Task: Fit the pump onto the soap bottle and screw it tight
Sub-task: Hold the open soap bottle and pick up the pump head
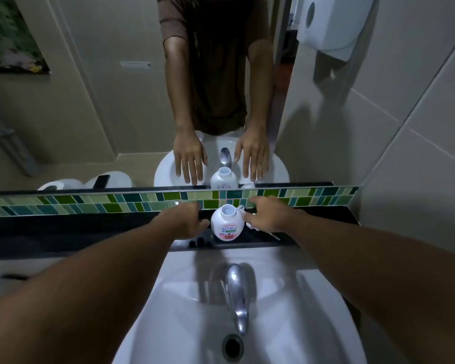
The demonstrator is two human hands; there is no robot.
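Note:
A round white soap bottle [226,224] with a pink label stands upright on the black ledge [90,227] behind the sink, its neck uncapped. The white pump [250,224] lies on the ledge just right of the bottle, its thin tube pointing right, mostly covered by my right hand [268,214]. That hand rests over the pump with fingers spread. My left hand [184,219] hovers just left of the bottle, fingers apart, holding nothing. The mirror shows both hands with fingers extended on either side of the bottle.
A white sink [184,298] with a chrome faucet [237,292] and a drain lies below the ledge. A green tile strip [90,203] and a mirror rise behind the ledge. A paper dispenser [331,24] hangs on the right wall.

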